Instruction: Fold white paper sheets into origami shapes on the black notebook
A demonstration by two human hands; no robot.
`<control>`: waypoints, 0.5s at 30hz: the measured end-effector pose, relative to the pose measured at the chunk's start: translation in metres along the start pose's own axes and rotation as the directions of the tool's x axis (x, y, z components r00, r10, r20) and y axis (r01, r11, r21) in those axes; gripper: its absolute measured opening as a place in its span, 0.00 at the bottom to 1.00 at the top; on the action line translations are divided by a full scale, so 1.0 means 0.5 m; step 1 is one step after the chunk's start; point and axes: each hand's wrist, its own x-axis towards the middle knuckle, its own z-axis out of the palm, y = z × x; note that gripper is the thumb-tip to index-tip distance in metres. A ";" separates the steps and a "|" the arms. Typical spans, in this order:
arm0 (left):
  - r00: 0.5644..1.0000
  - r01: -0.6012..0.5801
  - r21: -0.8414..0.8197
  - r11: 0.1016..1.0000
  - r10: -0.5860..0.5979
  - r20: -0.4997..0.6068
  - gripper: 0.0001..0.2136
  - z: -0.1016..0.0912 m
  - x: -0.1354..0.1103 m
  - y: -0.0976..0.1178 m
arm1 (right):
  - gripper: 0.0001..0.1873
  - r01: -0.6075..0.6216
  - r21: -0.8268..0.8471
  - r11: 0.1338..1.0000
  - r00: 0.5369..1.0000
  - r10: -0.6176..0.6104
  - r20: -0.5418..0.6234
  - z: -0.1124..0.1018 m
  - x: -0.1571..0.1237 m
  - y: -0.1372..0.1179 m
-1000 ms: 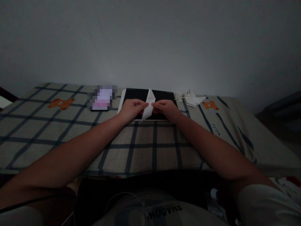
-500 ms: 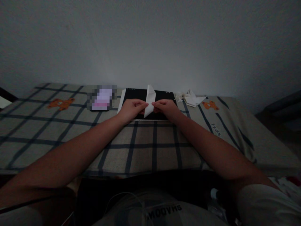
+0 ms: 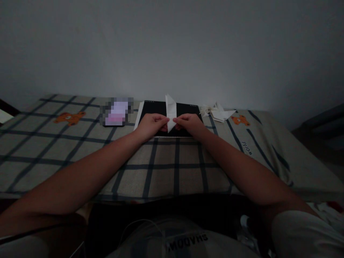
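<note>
A narrow folded white paper (image 3: 171, 108) with pointed ends stands over the black notebook (image 3: 156, 107). My left hand (image 3: 152, 125) pinches its left edge between thumb and fingers. At the opposite edge, my right hand (image 3: 190, 124) grips the same paper in a pinch. Both thumbs lie close together across the paper's middle, and the other fingers are curled and partly hidden behind and below it. Beneath the hands, the notebook's white page edges show at its left side.
Left of the notebook lies a phone (image 3: 116, 113) with a blurred, lit screen. Several folded white paper pieces (image 3: 219, 114) sit to the right. A checked cloth with bear prints covers the table (image 3: 163, 179). A grey wall (image 3: 172, 50) rises behind it.
The folded paper has tilted between my fingers: its top point leans further left and its lower point has shifted right. Both hands have stayed nearly in place.
</note>
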 end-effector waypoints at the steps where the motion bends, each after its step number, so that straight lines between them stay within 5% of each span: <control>1: 1.000 0.005 -0.004 1.000 -0.005 0.000 0.07 0.001 0.000 0.000 | 0.16 0.005 -0.008 1.000 1.000 -0.005 -0.011 0.000 0.000 0.002; 8: 0.997 -0.064 0.025 0.998 0.065 -0.047 0.10 0.002 0.000 -0.006 | 0.18 -0.016 -0.021 1.000 0.997 0.017 0.069 0.003 0.002 -0.002; 15: 1.000 -0.011 -0.035 0.999 0.011 -0.009 0.10 -0.002 0.006 -0.012 | 0.19 0.050 -0.166 0.985 0.999 -0.050 0.003 0.004 -0.005 -0.013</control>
